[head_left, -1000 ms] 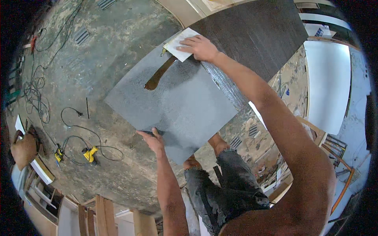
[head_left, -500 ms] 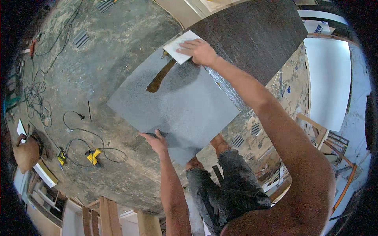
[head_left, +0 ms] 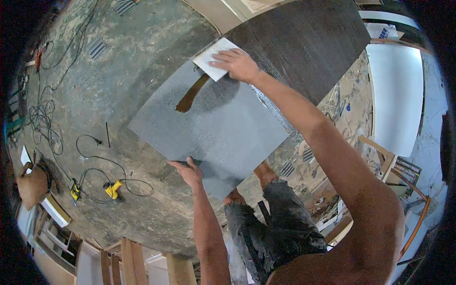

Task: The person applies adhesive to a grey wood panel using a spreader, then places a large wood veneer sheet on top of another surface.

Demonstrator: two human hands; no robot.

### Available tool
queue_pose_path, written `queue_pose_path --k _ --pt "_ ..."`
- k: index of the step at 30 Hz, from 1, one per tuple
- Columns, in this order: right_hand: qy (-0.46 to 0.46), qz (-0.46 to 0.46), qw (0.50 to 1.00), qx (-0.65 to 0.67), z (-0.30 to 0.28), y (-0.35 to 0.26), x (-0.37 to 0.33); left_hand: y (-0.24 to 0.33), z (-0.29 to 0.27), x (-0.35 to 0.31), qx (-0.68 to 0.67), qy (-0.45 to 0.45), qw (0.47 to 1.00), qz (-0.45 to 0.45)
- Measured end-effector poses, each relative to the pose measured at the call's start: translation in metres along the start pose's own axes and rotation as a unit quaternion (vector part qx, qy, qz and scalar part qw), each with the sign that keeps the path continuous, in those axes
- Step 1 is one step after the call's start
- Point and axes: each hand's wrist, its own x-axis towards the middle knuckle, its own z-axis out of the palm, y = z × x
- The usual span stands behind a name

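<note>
A grey, roughly square panel (head_left: 237, 128) lies in front of me, its surface damp-looking in places. Across its far part runs a shiny brown streak of liquid (head_left: 190, 95), perhaps glue. My right hand (head_left: 241, 65) is closed on a flat white rectangular piece (head_left: 213, 59), pressed against the panel at its far corner, at the streak's upper end. My left hand (head_left: 191, 174) holds the panel's near left edge, thumb over the top and fingers along the outside. What supports the panel from below is hidden.
A large dark brown board (head_left: 304, 42) adjoins the panel's far right side. White sheet (head_left: 396, 99) stands right. Yellow power tools (head_left: 113, 189) and tangled cables (head_left: 45, 114) lie on the floor at left. Wooden boards (head_left: 133, 259) are at the lower left.
My right hand has shifted the white piece slightly left and toward me on the panel. My left hand and the panel stay in nearly the same place.
</note>
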Motion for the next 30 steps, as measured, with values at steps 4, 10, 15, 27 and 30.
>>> queue_pose_path --k 4,10,15,27,30 --pt "-0.011 0.036 0.999 -0.027 -0.004 0.014 -0.003 0.026 0.014 -0.012 -0.007 -0.056 0.998 -0.039" --pt "0.025 0.056 0.997 0.052 -0.023 -0.054 -0.044 -0.018 -0.006 0.006 0.020 0.003 1.000 0.010" --pt "-0.130 0.008 0.991 0.034 -0.016 -0.087 -0.181 0.013 0.012 -0.010 -0.005 -0.035 0.999 -0.003" --pt "0.045 0.335 0.931 0.141 -0.083 0.007 -0.012 0.018 -0.015 -0.005 0.001 -0.076 0.996 -0.043" --pt "-0.041 0.424 0.898 0.114 -0.062 0.055 0.023 0.020 -0.001 -0.007 0.008 -0.076 0.997 -0.025"
